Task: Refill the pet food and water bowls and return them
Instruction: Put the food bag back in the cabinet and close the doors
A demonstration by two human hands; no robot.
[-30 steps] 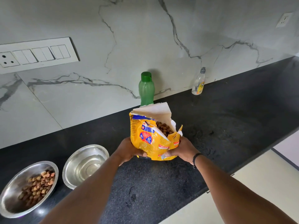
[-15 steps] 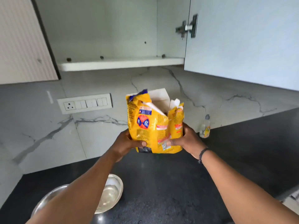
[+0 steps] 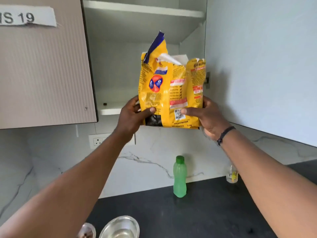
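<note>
I hold a torn-open yellow pet food bag (image 3: 171,90) upright in front of the open wall cabinet, just above its lower shelf (image 3: 109,109). My left hand (image 3: 133,115) grips the bag's lower left side and my right hand (image 3: 205,115) grips its lower right side. At the bottom edge of the view, a steel bowl (image 3: 120,228) holding water stands on the black counter (image 3: 205,212). Left of it, a second steel bowl (image 3: 86,231) with kibble is mostly hidden by my left arm.
A green water bottle (image 3: 179,177) stands on the counter by the marble backsplash, with a small clear bottle (image 3: 232,176) further right. The cabinet's open door (image 3: 265,66) is at the right, a closed door (image 3: 42,66) at the left. A switch panel (image 3: 99,140) sits on the wall.
Both hands have lifted the food bag from counter height up to the open cabinet's lower shelf. The view has tilted upward, so the bowls have slid to the bottom edge.
</note>
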